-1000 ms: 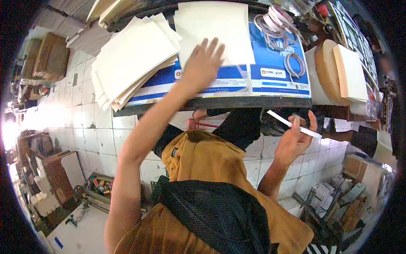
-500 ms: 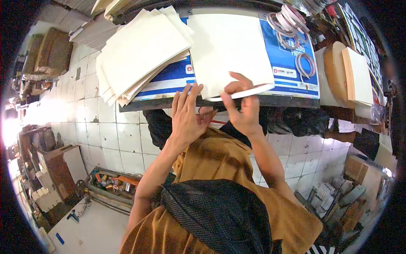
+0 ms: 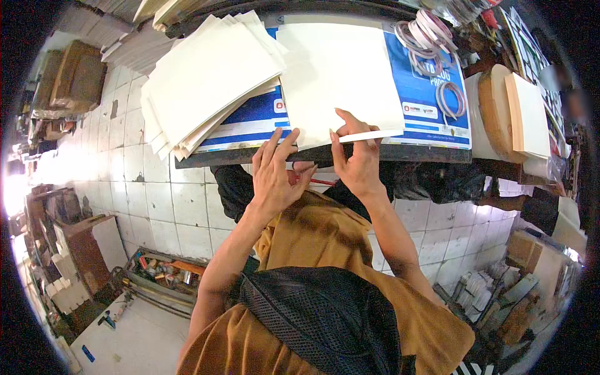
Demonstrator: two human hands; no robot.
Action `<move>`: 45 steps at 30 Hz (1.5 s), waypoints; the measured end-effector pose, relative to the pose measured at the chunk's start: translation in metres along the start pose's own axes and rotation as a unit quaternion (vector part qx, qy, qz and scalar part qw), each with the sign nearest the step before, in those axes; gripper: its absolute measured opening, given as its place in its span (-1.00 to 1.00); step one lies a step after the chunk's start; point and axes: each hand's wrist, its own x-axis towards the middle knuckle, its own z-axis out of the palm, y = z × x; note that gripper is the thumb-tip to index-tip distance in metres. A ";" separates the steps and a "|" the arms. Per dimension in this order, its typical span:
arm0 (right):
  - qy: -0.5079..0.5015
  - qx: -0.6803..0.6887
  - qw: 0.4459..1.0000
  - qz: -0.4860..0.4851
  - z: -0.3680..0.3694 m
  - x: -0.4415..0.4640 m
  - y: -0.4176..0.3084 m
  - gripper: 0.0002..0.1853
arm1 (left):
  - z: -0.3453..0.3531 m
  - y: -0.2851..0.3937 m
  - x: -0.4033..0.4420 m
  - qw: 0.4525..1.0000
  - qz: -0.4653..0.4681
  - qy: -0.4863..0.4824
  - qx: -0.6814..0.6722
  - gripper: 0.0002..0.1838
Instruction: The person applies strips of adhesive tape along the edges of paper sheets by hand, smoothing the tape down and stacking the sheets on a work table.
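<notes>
A large cream sheet lies over a blue printed sheet on the table. My right hand pinches a narrow white strip at the near edge of the cream sheet, with the index finger over the sheet. At the sheet's near left corner rest the fingertips of my left hand, spread apart and holding nothing that I can make out. To the left is a fanned stack of cream sheets.
Rolls of thin tape lie at the back right, with a single tape roll nearer. A thick block of sheets stands farther right. The table's dark front edge runs below both hands.
Over the last second my left hand came back from the middle of the cream sheet to its near edge, and my right hand brought the strip up to that edge, where it now lies flatter.
</notes>
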 end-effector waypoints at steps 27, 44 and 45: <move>0.101 -0.160 0.982 0.027 -0.093 -0.004 0.100 -0.60 | 0.006 0.002 0.003 0.998 0.018 0.022 0.059 -0.59; 0.050 -0.182 0.981 0.042 -0.081 -0.008 0.080 -0.65 | -0.024 0.032 0.022 0.989 -0.050 0.014 0.136 -0.51; 0.059 -0.156 0.985 0.037 -0.073 -0.014 0.071 -0.65 | -0.027 0.042 0.033 0.994 -0.037 0.013 0.098 -0.50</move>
